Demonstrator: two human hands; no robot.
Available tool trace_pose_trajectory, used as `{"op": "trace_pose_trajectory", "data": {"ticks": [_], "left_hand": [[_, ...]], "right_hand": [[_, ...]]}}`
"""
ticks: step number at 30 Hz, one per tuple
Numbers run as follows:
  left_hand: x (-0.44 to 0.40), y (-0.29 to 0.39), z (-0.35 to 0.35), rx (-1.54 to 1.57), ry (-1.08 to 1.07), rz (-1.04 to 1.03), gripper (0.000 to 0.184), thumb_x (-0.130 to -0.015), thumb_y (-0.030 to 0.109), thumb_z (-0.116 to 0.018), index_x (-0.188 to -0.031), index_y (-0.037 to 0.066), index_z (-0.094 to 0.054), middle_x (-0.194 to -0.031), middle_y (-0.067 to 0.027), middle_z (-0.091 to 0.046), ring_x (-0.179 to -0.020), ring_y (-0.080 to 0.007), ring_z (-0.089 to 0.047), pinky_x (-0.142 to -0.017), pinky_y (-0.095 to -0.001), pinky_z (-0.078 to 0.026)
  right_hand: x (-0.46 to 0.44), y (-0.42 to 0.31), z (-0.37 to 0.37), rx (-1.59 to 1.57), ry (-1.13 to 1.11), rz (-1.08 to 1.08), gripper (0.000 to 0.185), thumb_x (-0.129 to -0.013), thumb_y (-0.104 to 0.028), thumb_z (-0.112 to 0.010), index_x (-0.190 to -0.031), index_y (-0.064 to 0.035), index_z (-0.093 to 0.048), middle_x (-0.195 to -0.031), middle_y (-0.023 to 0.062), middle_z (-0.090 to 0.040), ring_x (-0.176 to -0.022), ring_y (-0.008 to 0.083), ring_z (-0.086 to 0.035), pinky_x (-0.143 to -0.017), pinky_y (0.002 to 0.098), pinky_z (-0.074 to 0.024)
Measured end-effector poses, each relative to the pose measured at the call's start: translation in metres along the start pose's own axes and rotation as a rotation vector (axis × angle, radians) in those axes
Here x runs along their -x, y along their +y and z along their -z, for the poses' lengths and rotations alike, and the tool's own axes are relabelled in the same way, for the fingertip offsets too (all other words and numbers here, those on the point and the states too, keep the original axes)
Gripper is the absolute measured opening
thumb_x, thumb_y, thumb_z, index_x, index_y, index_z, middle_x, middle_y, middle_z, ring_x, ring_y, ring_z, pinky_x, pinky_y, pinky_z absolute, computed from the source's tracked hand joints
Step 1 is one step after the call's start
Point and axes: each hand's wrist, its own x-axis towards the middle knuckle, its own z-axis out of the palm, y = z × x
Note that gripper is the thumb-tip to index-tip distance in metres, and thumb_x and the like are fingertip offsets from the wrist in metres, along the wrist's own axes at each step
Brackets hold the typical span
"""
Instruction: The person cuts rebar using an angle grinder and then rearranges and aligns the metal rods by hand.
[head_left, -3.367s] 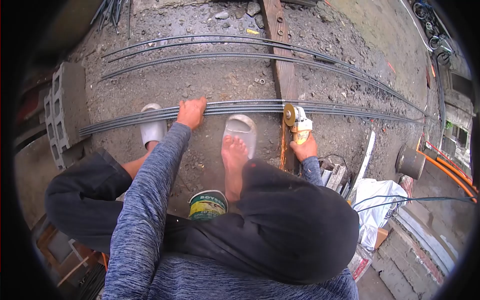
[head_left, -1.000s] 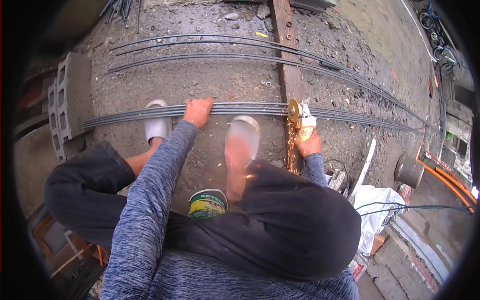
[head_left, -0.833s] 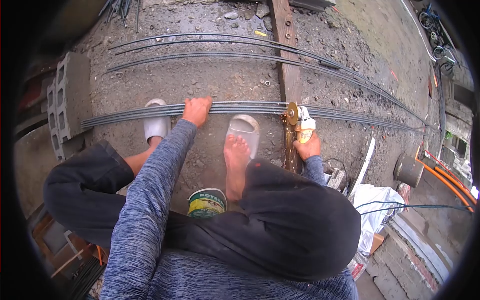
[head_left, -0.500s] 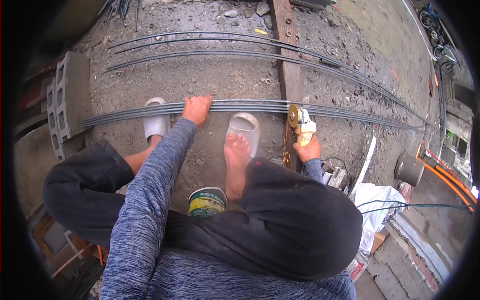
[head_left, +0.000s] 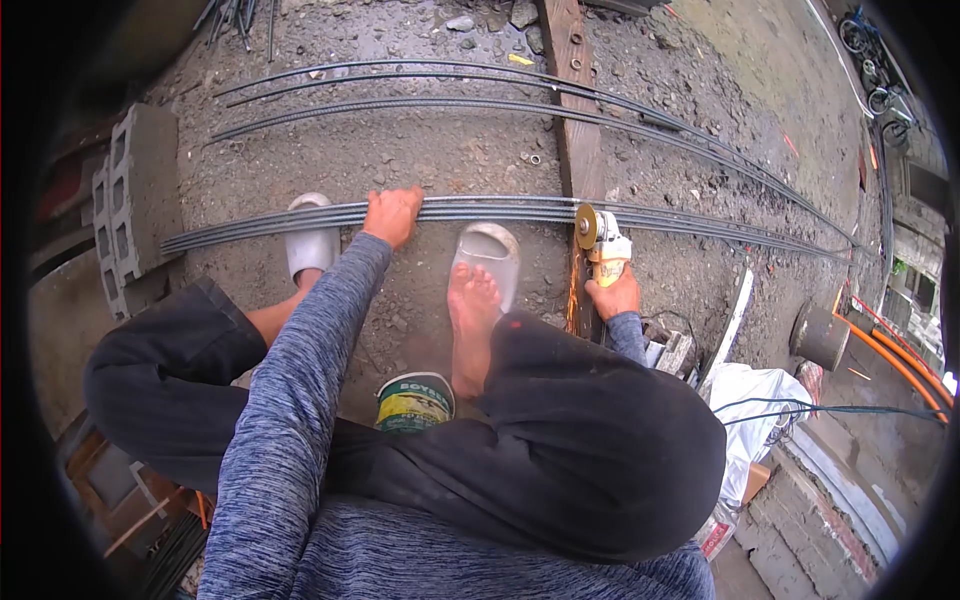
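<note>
A bundle of several steel rebars (head_left: 500, 210) runs across the ground in front of me, resting over a wooden plank (head_left: 583, 160). My left hand (head_left: 393, 215) is closed around the bundle, left of the plank. In my right hand (head_left: 614, 293) is a yellow angle grinder (head_left: 610, 262), gripped by its body. Its cutting disc (head_left: 587, 228) touches the bars above the plank. Orange sparks (head_left: 573, 295) stream down from the disc toward me. The exact cut is hidden behind the disc.
More rebars (head_left: 400, 103) lie beyond the bundle. Concrete hollow blocks (head_left: 125, 210) stand at left. My feet and grey slippers (head_left: 487, 250) are close to the bars, with a paint can (head_left: 415, 402) between my legs. A white sack (head_left: 750, 410), a metal cylinder (head_left: 820, 335) and orange hoses (head_left: 890, 365) are at right.
The spark stream below the disc is longer and brighter. Both hands, the grinder and the bars stay almost where they were.
</note>
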Motion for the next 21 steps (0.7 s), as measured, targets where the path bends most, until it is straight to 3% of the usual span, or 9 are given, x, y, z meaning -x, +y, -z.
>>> {"op": "trace_pose_trajectory", "data": {"ticks": [13,16,21], "left_hand": [[0.002,-0.001,-0.001,0.018,0.041,-0.012,0.025,-0.079,0.007,-0.063,-0.103,0.008,-0.056,-0.090,-0.0152,-0.071,-0.089,-0.0388,-0.069,-0.083,-0.0573,-0.046],[0.001,0.000,-0.003,-0.028,0.009,0.003,0.018,-0.089,0.009,-0.054,-0.106,0.011,-0.060,-0.091,-0.0107,-0.072,-0.091,-0.0335,-0.070,-0.084,-0.0579,-0.043],[0.001,0.001,-0.002,-0.026,-0.024,0.017,0.018,-0.089,0.009,-0.054,-0.106,0.012,-0.060,-0.093,-0.0110,-0.072,-0.092,-0.0338,-0.070,-0.085,-0.0576,-0.044]], "right_hand": [[-0.005,0.011,-0.006,-0.041,0.020,0.066,0.069,-0.064,-0.028,-0.077,-0.120,0.0047,-0.057,-0.104,0.0270,-0.070,-0.098,0.0424,-0.068,-0.087,0.0476,-0.0543],[0.005,0.007,0.000,-0.043,0.023,0.090,0.069,-0.064,-0.028,-0.077,-0.121,0.0047,-0.057,-0.104,0.0273,-0.070,-0.099,0.0428,-0.068,-0.088,0.0472,-0.0540],[0.007,0.010,-0.004,0.032,0.010,0.016,0.066,-0.064,-0.028,-0.078,-0.120,0.0012,-0.058,-0.105,0.0255,-0.070,-0.100,0.0418,-0.068,-0.089,0.0466,-0.0538]]}}
